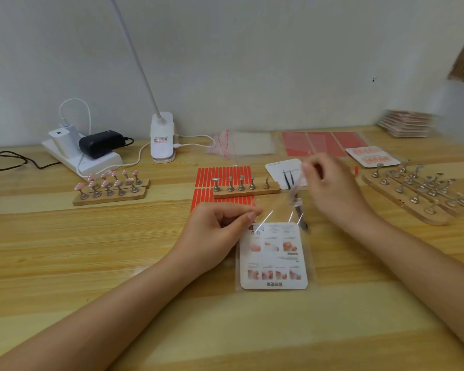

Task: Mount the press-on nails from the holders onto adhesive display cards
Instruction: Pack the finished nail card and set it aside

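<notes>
In the head view, our left hand [220,228] pinches the clear sleeve's upper left corner over the display card [273,257] at lower centre, its long axis running up-frame. Our right hand [330,188], blurred, seems to pinch the sleeve's mouth above. Nails [106,180] wait on holders far left.

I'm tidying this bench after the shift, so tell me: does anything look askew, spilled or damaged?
Nothing looks spilled or broken. The empty wooden holders at far right lie in a loose, angled heap, unlike the straight holder with pink nails at left. The right hand is motion-blurred, so what it holds is unclear.
</notes>
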